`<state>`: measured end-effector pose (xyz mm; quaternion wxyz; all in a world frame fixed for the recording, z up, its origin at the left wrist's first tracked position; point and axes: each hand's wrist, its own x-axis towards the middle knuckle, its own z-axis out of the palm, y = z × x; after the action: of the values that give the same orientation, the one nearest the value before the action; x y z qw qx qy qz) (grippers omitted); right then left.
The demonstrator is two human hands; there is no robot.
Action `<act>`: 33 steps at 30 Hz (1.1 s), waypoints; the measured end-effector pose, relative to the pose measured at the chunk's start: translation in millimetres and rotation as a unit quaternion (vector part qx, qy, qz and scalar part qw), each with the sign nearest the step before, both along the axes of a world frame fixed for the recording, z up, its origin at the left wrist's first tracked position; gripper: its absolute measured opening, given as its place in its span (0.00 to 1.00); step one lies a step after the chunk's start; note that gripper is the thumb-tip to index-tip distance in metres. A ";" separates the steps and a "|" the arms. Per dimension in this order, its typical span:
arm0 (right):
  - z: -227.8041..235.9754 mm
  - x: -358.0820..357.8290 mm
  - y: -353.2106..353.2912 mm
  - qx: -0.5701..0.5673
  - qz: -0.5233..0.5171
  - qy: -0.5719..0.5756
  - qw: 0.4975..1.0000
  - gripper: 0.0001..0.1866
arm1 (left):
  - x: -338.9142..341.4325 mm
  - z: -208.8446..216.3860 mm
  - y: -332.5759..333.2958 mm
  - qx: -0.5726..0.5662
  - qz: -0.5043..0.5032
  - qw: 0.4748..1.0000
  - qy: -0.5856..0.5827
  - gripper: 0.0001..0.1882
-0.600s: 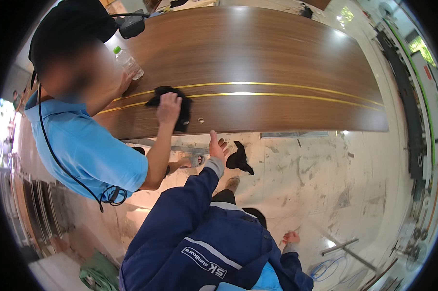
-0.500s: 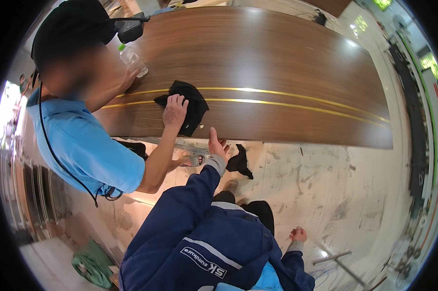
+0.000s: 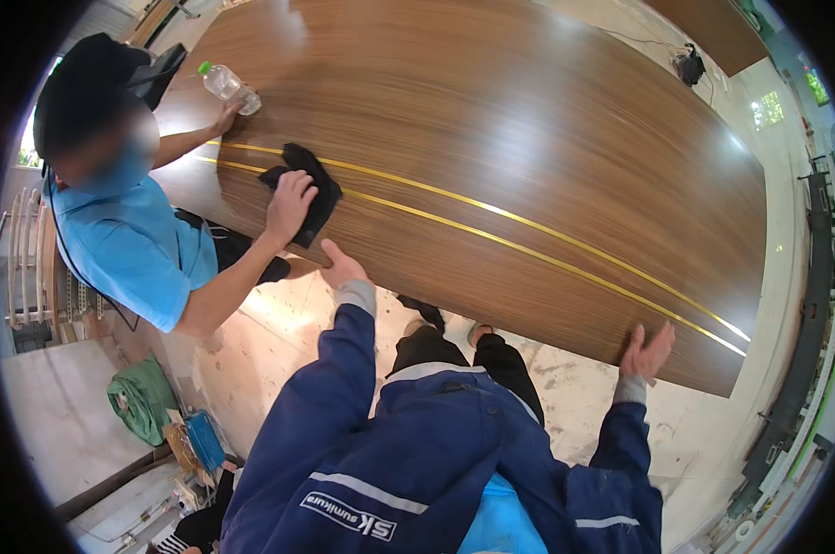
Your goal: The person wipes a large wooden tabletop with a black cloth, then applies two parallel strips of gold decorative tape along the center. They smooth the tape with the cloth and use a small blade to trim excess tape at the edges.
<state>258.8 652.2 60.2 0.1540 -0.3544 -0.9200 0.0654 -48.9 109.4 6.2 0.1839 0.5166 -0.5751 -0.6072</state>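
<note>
A long brown wood-grain panel with two thin gold strips lies in front of me. My left hand is at its near edge, thumb over the top and the other fingers partly hidden at the rim. Farther right, my right hand is open with fingers spread, over the near edge and holding nothing. On my left, a co-worker in a blue shirt presses a black cloth on the panel across the strips. The co-worker's other hand is at a clear bottle with a green cap.
A dark cloth lies on the pale floor by my feet. Behind the co-worker are a green bundle and a blue box. Long dark and white rails line the right side. A black object with a cable lies beyond the panel.
My right hand has risen from low beside my body to the panel's near edge, its fingers now spread. My view has turned, and the left hand stays at the edge near the black cloth.
</note>
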 end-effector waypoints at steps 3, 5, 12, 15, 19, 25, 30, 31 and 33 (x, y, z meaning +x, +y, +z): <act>-5.9 -43.3 13.9 0.007 0.002 -0.118 0.993 0.43 | 1.6 0.8 -3.4 -0.100 -0.028 0.993 -0.052 0.49; -12.4 -53.8 13.9 0.007 -0.001 -0.143 0.990 0.44 | 2.2 -1.4 -4.2 -0.128 -0.014 0.988 -0.081 0.49; -6.4 -49.1 16.1 0.015 0.021 -0.122 0.992 0.43 | 3.9 0.8 -7.5 -0.019 0.029 0.998 0.047 0.41; -4.1 -50.2 16.9 0.023 0.028 -0.125 0.991 0.41 | 6.2 1.3 -5.5 -0.073 0.021 0.997 0.015 0.40; -6.8 -54.6 14.5 0.018 0.025 -0.118 0.993 0.39 | 4.5 -4.4 -1.4 -0.070 0.041 0.995 0.064 0.39; -9.0 -49.4 14.8 -0.027 -0.006 -0.079 0.996 0.37 | 5.7 -5.7 -7.2 -0.139 0.002 0.989 -0.046 0.40; -8.0 -48.5 15.5 -0.052 0.009 -0.041 0.998 0.35 | 5.9 -8.3 -9.2 -0.132 0.004 0.990 -0.041 0.38; -8.4 -49.0 15.6 -0.051 0.008 -0.049 0.997 0.35 | 4.5 -10.7 -9.2 -0.128 -0.003 0.991 -0.027 0.38; -8.5 -50.8 15.1 -0.046 0.003 -0.067 0.997 0.35 | 1.2 -15.7 -9.5 -0.123 0.010 0.991 -0.050 0.37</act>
<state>208.0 667.3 51.8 0.0755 -0.3621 -0.9253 0.0841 -47.7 99.9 -9.5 0.2231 0.5255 -0.6488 -0.5032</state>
